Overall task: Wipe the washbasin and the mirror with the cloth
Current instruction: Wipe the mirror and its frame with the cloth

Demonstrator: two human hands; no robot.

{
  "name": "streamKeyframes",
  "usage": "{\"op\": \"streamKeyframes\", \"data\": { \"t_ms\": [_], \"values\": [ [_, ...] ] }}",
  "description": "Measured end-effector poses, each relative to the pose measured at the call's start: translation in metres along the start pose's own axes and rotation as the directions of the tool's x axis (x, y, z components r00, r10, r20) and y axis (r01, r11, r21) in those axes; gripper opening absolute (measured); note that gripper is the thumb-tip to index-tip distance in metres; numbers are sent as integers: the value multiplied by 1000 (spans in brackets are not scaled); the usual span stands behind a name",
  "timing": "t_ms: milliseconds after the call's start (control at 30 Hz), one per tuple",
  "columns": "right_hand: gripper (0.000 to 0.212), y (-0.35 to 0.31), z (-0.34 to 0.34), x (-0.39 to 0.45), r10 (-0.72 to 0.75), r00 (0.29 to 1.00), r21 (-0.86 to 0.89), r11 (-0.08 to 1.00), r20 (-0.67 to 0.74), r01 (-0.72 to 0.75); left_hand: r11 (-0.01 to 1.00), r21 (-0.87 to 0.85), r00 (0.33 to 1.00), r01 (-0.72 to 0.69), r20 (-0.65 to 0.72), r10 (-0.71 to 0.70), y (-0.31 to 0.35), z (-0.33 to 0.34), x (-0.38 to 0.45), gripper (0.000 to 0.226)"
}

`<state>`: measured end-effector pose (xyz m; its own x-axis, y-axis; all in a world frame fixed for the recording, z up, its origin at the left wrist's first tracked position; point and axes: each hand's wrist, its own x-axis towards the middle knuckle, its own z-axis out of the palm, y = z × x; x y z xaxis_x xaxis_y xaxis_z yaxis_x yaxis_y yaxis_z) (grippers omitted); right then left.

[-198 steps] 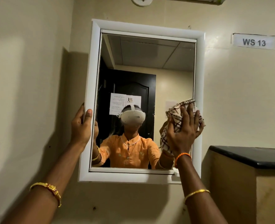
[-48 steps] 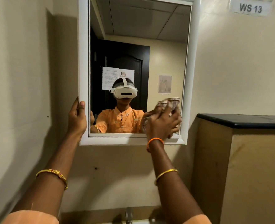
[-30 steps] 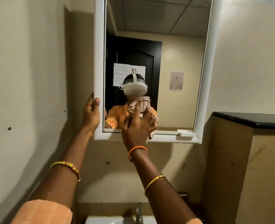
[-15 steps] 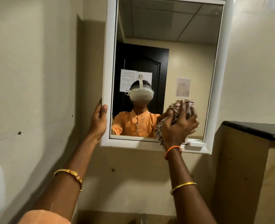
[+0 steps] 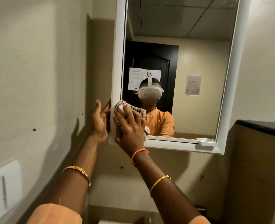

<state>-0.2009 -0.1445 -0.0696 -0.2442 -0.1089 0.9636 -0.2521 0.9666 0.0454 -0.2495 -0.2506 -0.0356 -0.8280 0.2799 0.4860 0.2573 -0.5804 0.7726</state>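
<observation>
Checked cloth (image 5: 127,110) bunched against white-framed mirror's (image 5: 182,78) lower-left corner.

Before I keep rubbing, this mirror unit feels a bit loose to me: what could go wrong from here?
1. The right hand presses the cloth on the lower left corner of the mirror, while the left hand only rests on the frame's outer edge; a hard push might shift the unit.
2. The small tray on the bottom ledge juts out; a wide sweep rightward could snag the cloth there.
</observation>
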Motion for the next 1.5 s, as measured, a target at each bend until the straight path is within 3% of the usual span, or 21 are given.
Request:
{"op": "streamKeyframes", "data": {
  "t_ms": [167, 267, 433, 600, 700, 767, 833, 933, 1000, 1167, 1367, 1500],
  "values": [
    [53, 7, -6, -44, -103, 985, -135, 983, 142, 122, 984, 153, 996, -87, -22, 91, -1, 5, 1, 34],
    [53, 20, -19, -48, -76, 987, -184, 978, 142, 102, 965, 241, 994, -100, -15, 107, -2, 2, 4, 38],
    [47, 67, -51, -74, 122, 990, -206, 969, -77, -135, 967, 246, 997, -65, -26, 74, -1, 0, 2, 37],
    [52, 94, -72, -91, 341, 916, -213, 898, -211, -384, 954, 290, 995, -77, -39, 92, -7, -3, -2, 43],
    [53, 81, -62, -82, 413, 875, -137, 880, -251, -455, 950, 303, 994, -81, -49, 100, -9, -3, -4, 44],
    [55, 59, -50, -72, 347, 918, -115, 921, -194, -372, 950, 301, 993, -81, -59, 104, -10, -4, -4, 44],
    [65, 29, -32, -57, 228, 973, -52, 972, -42, -230, 947, 311, 992, -82, -68, 109, -11, -3, -3, 44],
    [75, -13, -6, -40, 118, 988, 47, 991, 97, -123, 961, 269, 992, -64, -90, 91, -10, -3, -2, 41],
    [74, -19, -1, -35, 109, 988, 51, 992, 110, -115, 964, 262, 991, -52, -108, 83, -10, -5, -1, 43],
    [61, 20, -18, -42, -73, 991, -75, 994, 114, 82, 943, 325, 992, -64, -84, 97, -5, -5, -3, 44],
    [57, 94, -58, -74, 111, 987, -182, 975, -116, -131, 942, 325, 992, -81, -66, 108, -5, 0, -10, 46],
    [59, 115, -79, -86, 385, 887, -154, 889, -257, -431, 942, 328, 990, -72, -92, 108, -11, -2, -12, 46]
  ]
}}
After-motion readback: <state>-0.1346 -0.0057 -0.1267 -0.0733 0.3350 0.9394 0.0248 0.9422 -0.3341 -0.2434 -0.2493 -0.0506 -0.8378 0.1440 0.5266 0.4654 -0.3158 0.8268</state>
